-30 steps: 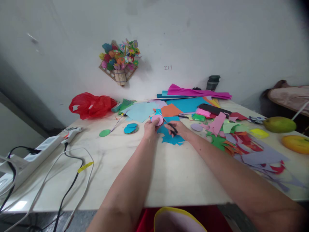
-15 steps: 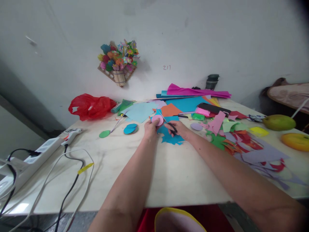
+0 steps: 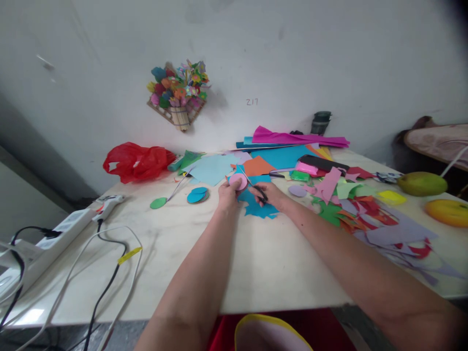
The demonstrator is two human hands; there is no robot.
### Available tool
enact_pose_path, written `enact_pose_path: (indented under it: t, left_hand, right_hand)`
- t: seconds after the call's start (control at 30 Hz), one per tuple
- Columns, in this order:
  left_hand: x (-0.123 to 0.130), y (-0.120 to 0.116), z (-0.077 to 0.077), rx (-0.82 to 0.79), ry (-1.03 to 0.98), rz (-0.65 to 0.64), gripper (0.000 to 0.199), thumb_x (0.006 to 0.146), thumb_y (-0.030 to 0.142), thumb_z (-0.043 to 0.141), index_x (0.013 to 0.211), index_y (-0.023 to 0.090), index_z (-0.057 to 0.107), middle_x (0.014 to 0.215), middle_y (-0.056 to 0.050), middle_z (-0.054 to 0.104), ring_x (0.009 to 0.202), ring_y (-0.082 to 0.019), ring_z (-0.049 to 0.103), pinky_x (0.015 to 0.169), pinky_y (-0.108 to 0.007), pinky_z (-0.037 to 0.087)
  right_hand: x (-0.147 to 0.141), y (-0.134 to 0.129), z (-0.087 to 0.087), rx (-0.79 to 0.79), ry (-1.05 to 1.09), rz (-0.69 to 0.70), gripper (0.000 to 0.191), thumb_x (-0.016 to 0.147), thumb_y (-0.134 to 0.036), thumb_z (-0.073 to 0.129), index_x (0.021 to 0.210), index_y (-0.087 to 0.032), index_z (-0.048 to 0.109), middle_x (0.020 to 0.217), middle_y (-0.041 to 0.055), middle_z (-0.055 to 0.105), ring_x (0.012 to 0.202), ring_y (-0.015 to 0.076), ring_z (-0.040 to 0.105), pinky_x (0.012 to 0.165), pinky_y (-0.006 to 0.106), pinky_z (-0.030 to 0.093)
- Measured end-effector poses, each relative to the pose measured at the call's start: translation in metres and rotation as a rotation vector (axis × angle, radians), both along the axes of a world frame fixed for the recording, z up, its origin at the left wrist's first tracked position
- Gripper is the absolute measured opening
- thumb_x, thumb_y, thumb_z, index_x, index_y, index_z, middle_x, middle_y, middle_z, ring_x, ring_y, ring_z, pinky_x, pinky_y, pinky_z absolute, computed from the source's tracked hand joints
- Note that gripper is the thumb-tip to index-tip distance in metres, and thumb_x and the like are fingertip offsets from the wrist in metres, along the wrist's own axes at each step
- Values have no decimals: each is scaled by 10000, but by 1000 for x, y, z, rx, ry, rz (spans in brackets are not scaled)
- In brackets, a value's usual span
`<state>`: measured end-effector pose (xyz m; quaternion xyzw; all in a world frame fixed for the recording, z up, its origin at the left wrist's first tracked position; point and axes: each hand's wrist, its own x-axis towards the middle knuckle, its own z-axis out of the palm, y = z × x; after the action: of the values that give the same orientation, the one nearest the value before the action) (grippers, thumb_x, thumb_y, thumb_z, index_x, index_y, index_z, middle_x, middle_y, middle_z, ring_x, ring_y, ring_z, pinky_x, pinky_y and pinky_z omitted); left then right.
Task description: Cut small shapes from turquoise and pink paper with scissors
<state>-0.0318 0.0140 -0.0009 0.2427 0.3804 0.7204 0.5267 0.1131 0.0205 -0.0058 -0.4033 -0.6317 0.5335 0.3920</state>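
Note:
Near the middle of the table, my left hand [image 3: 229, 193] pinches a pink paper disc [image 3: 237, 182] against a piece of blue paper [image 3: 240, 169]. My right hand [image 3: 268, 193] is closed around the black handles of scissors [image 3: 261, 193], whose blades point up and left beside the disc. Under the scissors a jagged blue scrap [image 3: 259, 209] lies on the table. A small stack of blue discs [image 3: 198, 195] sits left of my hands, with a green disc [image 3: 158, 203] farther left. A lilac disc [image 3: 298, 190] lies to the right.
Coloured scraps [image 3: 393, 224] cover the right side, beside two mangoes [image 3: 422, 184]. A red plastic bag [image 3: 137, 162] lies at the back left. A power strip [image 3: 66, 226] and cables run along the left edge. Rolled magenta sheets [image 3: 300, 138] lie at the back.

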Motion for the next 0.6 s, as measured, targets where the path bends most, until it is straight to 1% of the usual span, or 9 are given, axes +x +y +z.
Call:
enact_pose_path:
  t: [0.17, 0.37, 0.6]
  left_hand:
    - [1, -1, 1, 8, -5, 4, 206, 570, 130, 802, 722, 112, 664, 679, -62, 687, 697, -212, 692, 761, -358, 560]
    - [-1, -1, 0, 10, 6, -14, 246, 565, 164, 807, 762, 119, 666, 680, -68, 688, 751, -243, 707, 768, -373, 562]
    - [-1, -1, -2, 43, 2, -23, 158, 610, 145, 764, 737, 105, 677, 688, -76, 698, 706, -214, 697, 723, -331, 566]
  right_hand:
    - [-1, -1, 1, -4, 1, -7, 393, 647, -480, 822, 688, -173, 579, 474, -47, 548, 362, 73, 468, 364, 193, 373]
    - [-2, -1, 1, 11, -3, -11, 395, 638, -488, 818, 696, -175, 584, 467, -54, 531, 361, 70, 448, 361, 192, 360]
    - [-1, 4, -3, 24, 15, -1, 406, 614, -493, 823, 685, -176, 580, 466, -58, 522, 357, 65, 424, 350, 196, 334]
